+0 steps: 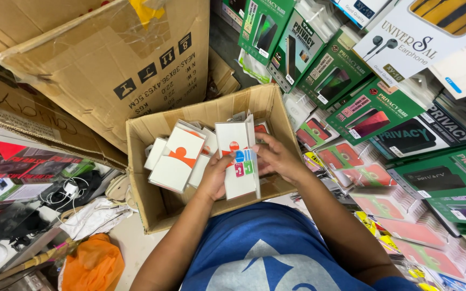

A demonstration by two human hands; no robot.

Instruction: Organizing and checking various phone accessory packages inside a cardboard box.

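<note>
Both hands clasp one flat white packet (239,161) with orange, blue, pink and green marks: left hand (216,178) thumb across its face, right hand (276,157) curled behind. It stands over an open cardboard box (152,207) of white-and-orange packets (177,157); green packages (373,108) fan right.

Big taped cardboard carton (109,59) sat tilted at upper left, shipping symbols on its side. Green flat boxes (351,91) of screen glass lay piled on right, pinkish-red packs (405,226) stacked below them. White earphone box (405,37) lay at top right. Orange plastic bag (93,267) was crumpled at bottom left, white cables (68,194) tangled above it, red packaging (6,156) near left edge.
</note>
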